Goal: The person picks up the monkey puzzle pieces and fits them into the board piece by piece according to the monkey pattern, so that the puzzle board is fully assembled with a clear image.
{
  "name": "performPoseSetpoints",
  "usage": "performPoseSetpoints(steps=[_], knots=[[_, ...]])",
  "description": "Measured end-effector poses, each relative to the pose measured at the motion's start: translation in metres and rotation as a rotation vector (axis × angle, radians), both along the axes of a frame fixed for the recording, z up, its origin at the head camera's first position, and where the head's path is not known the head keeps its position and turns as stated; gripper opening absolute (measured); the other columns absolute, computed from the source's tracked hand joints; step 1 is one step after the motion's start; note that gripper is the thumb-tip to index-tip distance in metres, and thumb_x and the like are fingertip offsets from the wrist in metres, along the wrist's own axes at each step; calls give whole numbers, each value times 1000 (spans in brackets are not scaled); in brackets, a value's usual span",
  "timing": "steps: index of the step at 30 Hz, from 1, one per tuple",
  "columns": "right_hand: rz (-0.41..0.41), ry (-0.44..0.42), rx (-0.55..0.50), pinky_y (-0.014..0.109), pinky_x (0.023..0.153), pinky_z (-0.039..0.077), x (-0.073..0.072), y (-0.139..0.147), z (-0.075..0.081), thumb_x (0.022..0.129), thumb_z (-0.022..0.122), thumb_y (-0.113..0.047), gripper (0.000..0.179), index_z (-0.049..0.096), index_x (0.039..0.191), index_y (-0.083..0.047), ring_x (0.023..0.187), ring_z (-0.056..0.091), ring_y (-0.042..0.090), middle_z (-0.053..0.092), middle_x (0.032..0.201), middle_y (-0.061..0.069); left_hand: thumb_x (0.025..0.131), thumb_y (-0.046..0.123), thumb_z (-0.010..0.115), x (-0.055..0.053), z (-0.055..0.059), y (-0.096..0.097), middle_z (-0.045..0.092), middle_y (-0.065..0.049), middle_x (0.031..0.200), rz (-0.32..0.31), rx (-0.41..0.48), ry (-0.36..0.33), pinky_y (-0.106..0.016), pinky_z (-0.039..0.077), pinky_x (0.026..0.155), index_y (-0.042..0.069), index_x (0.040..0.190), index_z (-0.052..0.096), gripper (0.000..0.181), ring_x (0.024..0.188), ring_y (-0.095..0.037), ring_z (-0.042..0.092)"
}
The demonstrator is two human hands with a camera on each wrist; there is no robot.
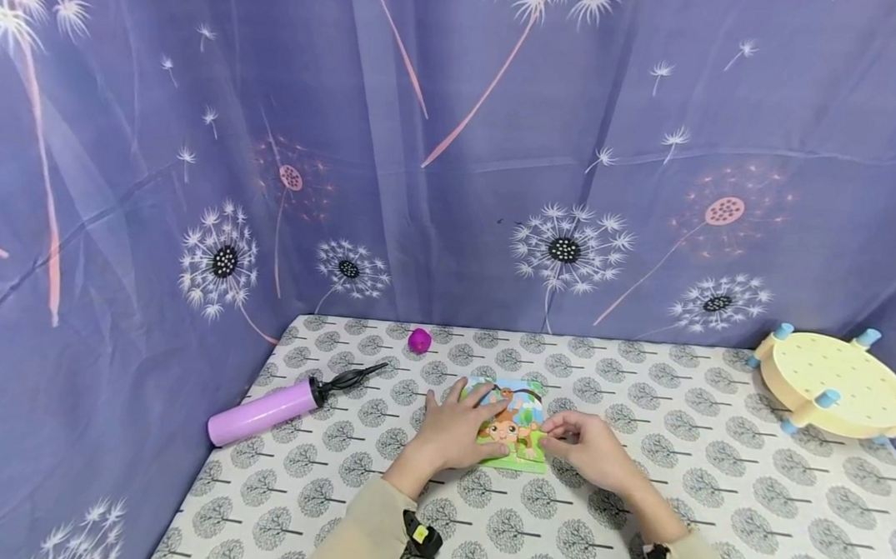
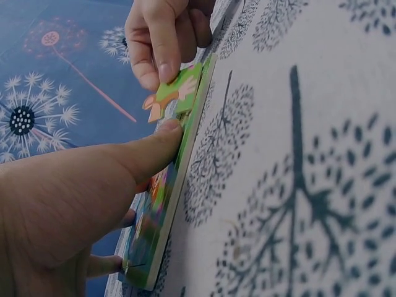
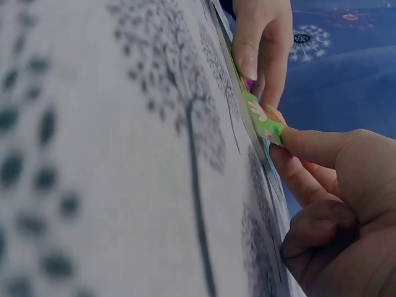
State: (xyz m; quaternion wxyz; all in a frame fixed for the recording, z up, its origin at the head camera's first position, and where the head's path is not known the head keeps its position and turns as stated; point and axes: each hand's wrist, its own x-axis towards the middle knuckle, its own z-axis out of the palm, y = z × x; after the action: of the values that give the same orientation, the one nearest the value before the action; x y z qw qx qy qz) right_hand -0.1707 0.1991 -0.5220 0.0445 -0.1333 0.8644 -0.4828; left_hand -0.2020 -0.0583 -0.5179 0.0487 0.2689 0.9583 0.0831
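Note:
A jigsaw puzzle (image 1: pixel 505 432) with a cartoon monkey, green ground and blue sky lies flat on the table. My left hand (image 1: pixel 452 430) rests across its left side, fingers spread, and covers part of the picture. In the left wrist view the left thumb (image 2: pixel 154 148) lies along the board's edge. Between thumb and fingers my right hand (image 1: pixel 594 448) pinches a green puzzle piece (image 2: pixel 176 93) printed with part of the monkey. That piece is tilted up over the board's lower right corner, as the right wrist view also shows the piece (image 3: pixel 267 120) raised at one side.
A purple hand pump (image 1: pixel 265 413) with a black nozzle lies at the left. Toward the back is a small magenta ball (image 1: pixel 419 340). At the far right stands a pale yellow tray-like thing (image 1: pixel 837 376) with blue pegs. A dandelion-print curtain (image 1: pixel 451 213) hangs behind the table.

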Motion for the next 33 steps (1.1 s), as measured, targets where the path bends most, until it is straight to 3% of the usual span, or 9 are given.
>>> performPoseSetpoints(steps=[14, 25, 33], knots=[[-10, -6, 44, 28, 77, 55, -4, -10, -3, 90, 82, -17, 13, 76, 100, -13, 81, 66, 13, 71, 87, -7, 89, 80, 53, 3, 0, 2, 27, 3, 170, 11, -7, 27, -83, 23, 109, 37, 160, 42, 84, 153, -44, 23], [26, 62, 106, 28, 80, 57, -5, -9, -3, 89, 83, -22, 16, 80, 103, -14, 85, 66, 10, 72, 93, -9, 89, 81, 53, 4, -2, 5, 27, 3, 170, 31, 5, 16, -83, 21, 108, 37, 161, 40, 85, 154, -45, 22], [22, 71, 147, 44, 87, 59, -5, -9, -4, 91, 81, -20, 14, 81, 104, -15, 92, 68, 14, 74, 104, -2, 88, 80, 56, 3, -2, 6, 27, 4, 170, 43, 14, 1, -84, 20, 109, 38, 161, 39, 86, 154, -44, 20]])
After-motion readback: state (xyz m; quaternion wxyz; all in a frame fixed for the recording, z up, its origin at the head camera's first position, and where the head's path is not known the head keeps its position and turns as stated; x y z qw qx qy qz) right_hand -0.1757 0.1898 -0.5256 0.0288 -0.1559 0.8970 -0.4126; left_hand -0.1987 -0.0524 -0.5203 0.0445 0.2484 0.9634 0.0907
